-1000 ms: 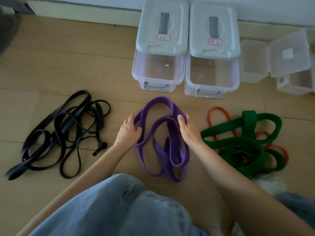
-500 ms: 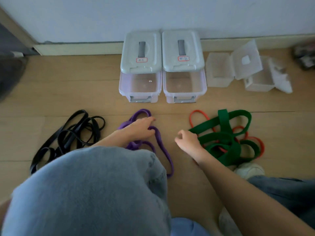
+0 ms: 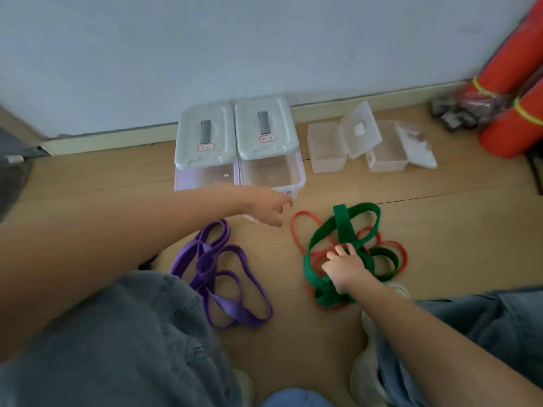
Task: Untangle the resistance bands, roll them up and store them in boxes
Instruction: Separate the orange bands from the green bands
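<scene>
A purple band (image 3: 235,311) lies in loose loops on the wooden floor in front of my knee. To its right a wide green band (image 3: 342,224) is tangled with a thin red band (image 3: 292,227). My right hand (image 3: 343,267) sits on that tangle, fingers curled round a green strand. Reaching rightward above the floor, my left hand (image 3: 264,207) has loose fingers and holds nothing. Two clear boxes (image 3: 202,179) (image 3: 301,174) stand by the wall with their grey lids slid back. My left arm hides the black bands.
Two small clear hinged boxes (image 3: 326,151) (image 3: 388,157) stand open to the right of the big ones. Orange rolled mats (image 3: 514,113) lean in the far right corner beside a dark bundle (image 3: 452,113). My knees and shoes fill the near floor.
Both hands left the purple band. My right hand moved onto the green and red tangle and took a green strand. My left hand swung right past the purple band. The view shifted right.
</scene>
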The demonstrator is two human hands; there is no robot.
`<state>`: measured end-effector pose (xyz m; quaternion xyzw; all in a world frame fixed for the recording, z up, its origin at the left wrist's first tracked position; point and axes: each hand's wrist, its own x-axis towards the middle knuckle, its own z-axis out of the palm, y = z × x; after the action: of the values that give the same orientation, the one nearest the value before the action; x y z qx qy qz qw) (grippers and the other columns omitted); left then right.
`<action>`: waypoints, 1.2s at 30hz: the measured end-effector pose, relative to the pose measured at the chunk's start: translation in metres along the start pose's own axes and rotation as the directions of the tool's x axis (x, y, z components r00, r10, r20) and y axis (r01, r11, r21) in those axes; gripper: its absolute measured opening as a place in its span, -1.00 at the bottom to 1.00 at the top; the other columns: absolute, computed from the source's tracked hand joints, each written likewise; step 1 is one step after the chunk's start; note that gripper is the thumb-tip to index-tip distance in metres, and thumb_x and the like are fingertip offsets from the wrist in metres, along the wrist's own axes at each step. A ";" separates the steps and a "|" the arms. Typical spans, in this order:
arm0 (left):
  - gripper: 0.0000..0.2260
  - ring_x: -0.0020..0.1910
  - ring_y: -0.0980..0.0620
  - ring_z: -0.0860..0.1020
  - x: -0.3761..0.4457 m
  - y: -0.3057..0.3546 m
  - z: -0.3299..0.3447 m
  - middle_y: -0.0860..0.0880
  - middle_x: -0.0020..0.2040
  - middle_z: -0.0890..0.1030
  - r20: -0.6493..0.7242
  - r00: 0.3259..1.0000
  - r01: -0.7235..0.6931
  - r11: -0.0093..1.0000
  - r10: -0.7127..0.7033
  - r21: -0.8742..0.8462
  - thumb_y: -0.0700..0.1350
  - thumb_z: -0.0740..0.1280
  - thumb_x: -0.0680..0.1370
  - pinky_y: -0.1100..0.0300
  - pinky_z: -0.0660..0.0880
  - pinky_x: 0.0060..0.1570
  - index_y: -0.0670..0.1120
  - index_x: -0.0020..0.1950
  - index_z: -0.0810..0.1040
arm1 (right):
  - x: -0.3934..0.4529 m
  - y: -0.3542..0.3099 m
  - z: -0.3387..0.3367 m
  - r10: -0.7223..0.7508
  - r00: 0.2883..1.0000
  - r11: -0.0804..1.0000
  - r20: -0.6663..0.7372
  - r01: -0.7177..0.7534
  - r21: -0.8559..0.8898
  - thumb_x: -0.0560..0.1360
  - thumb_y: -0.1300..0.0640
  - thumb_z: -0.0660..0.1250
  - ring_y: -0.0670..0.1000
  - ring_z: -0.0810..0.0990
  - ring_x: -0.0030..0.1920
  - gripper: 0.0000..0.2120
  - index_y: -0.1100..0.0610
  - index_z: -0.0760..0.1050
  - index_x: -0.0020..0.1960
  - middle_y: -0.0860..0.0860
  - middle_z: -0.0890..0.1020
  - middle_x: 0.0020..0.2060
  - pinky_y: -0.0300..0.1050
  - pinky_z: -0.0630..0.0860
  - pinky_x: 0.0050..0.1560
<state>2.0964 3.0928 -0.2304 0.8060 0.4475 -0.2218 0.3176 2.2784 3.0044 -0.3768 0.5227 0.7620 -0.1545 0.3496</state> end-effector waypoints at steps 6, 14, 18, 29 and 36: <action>-0.43 0.31 -0.07 0.41 0.011 0.034 0.058 -0.14 0.41 0.35 -0.072 0.997 -0.010 0.968 -0.008 -0.250 -0.15 0.30 0.54 0.25 0.31 0.19 -0.15 0.48 0.13 | -0.027 0.015 0.002 0.006 0.989 0.902 -0.149 0.059 0.428 0.52 0.23 0.22 0.14 0.52 0.16 -0.73 0.19 0.41 0.22 0.12 0.56 0.13 -0.08 0.43 0.03; -0.39 0.16 0.24 0.52 -0.016 0.034 0.069 0.17 0.16 0.55 -0.378 0.924 -0.340 0.563 0.052 -0.753 -0.29 0.51 0.35 0.33 0.49 0.11 0.01 0.31 0.35 | -0.100 0.030 -0.122 -0.053 0.882 0.180 -0.468 0.470 0.864 0.54 0.30 0.26 -0.06 0.55 -0.18 -0.91 0.12 0.46 -0.05 0.05 0.55 -0.15 -0.28 0.56 -0.19; -0.54 0.25 0.11 0.48 -0.032 0.047 0.053 0.08 0.21 0.55 -0.498 0.867 -0.451 0.436 0.007 -0.779 -0.21 0.44 0.44 0.10 0.43 0.26 0.01 0.29 0.42 | -0.148 0.038 -0.165 0.059 0.759 -0.395 -0.648 0.614 0.684 0.52 0.40 0.22 -0.09 0.55 -0.25 -0.88 0.21 0.45 -0.07 0.01 0.56 -0.23 -0.14 0.62 -0.18; -0.89 -0.14 0.03 0.63 -0.114 0.077 -0.048 -0.01 -0.19 0.66 -0.793 0.532 -0.678 0.411 -0.298 -0.610 -0.10 0.31 0.55 0.15 0.58 -0.10 -0.09 -0.15 0.55 | -0.181 0.021 -0.169 -0.199 0.867 0.272 -0.457 0.496 0.825 0.39 -0.10 0.43 -0.15 0.57 0.10 -0.69 -0.08 0.55 0.10 -0.13 0.63 0.06 -0.08 0.43 0.26; -0.43 0.31 0.03 0.46 -0.096 0.059 0.002 0.04 0.28 0.54 -0.473 0.855 -0.492 0.044 0.211 -0.869 0.30 0.25 0.43 0.13 0.37 0.33 -0.02 0.31 0.41 | -0.182 0.013 -0.207 0.287 0.777 -0.218 -0.561 0.623 0.751 0.49 0.19 0.36 0.03 0.63 -0.29 -0.83 0.30 0.50 -0.01 0.10 0.64 -0.33 -0.06 0.60 -0.18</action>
<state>2.0996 3.0124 -0.1516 0.5046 0.2993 0.2967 0.7535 2.2513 3.0088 -0.1028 0.4846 0.4847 -0.5663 -0.4578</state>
